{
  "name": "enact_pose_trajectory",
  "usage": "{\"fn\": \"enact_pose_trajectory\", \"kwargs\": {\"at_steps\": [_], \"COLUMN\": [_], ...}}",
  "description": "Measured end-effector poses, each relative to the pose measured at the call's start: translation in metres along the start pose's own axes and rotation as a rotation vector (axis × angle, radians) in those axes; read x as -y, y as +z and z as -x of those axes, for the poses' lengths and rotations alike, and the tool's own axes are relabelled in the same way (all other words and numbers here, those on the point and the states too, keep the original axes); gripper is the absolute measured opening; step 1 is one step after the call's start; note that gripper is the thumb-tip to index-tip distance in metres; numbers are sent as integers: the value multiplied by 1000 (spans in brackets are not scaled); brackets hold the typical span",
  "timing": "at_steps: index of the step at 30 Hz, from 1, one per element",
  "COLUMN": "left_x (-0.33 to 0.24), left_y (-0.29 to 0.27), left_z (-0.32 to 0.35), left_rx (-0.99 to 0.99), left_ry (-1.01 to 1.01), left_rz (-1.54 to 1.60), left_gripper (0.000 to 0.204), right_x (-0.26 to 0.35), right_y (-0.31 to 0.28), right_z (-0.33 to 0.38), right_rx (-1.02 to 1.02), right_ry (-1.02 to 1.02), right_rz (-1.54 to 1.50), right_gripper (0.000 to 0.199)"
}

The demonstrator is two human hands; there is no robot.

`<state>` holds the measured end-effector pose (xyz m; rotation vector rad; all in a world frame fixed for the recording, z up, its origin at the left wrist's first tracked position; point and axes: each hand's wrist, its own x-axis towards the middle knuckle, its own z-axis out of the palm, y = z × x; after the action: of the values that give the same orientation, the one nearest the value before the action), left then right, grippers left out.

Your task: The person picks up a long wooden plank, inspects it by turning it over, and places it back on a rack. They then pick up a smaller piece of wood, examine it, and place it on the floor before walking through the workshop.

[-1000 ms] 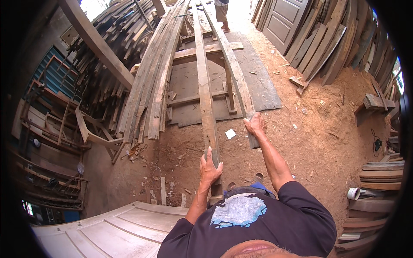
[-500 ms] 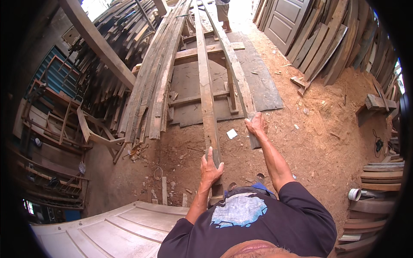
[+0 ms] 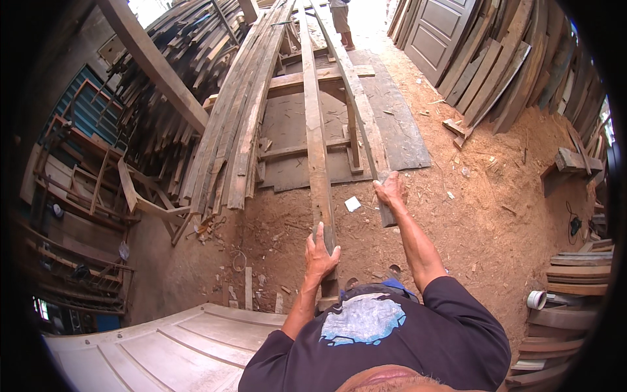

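Two long, weathered wooden beams run away from me over a timber frame. On the near end of the left beam (image 3: 316, 157) is my left hand (image 3: 320, 256), its thumb along the right side and its index finger stretched forward. The other fingers are partly hidden. My right hand (image 3: 391, 189) is closed around the near part of the right beam (image 3: 363, 117), and that beam's cut end sticks out just below the hand. Both beams lie across a wooden crosspiece (image 3: 307, 80) of the low frame.
More long boards (image 3: 225, 130) are stacked left of the beams. A pale panelled door (image 3: 189, 346) lies at lower left. Timber (image 3: 496, 72) leans along the right wall, and sawdust covers the ground. A person (image 3: 341, 23) stands at the far end. A slanting post (image 3: 153, 65) crosses upper left.
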<state>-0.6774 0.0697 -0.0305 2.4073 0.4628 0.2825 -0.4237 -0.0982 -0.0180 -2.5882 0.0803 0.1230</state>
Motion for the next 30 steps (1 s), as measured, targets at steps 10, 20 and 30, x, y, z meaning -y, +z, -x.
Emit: {"fn": "enact_pose_trajectory", "kwargs": {"at_steps": [10,20,30], "left_x": [1,2,-1], "left_y": [0,-1,-1], "left_z": [1,0,0], "left_rx": [13,10,-17], "left_ry": [-7,-3,15], "left_rz": [-7,8,4], "left_gripper": [96,96,96], "right_x": [4,10,1], "right_y": [-8,-15,-2], "right_z": [5,5,0], "right_rx": [26,104,36], "right_ry": [-17,32,5], "right_rz": [-22,-29,-21], "right_gripper": [69,71,75]}}
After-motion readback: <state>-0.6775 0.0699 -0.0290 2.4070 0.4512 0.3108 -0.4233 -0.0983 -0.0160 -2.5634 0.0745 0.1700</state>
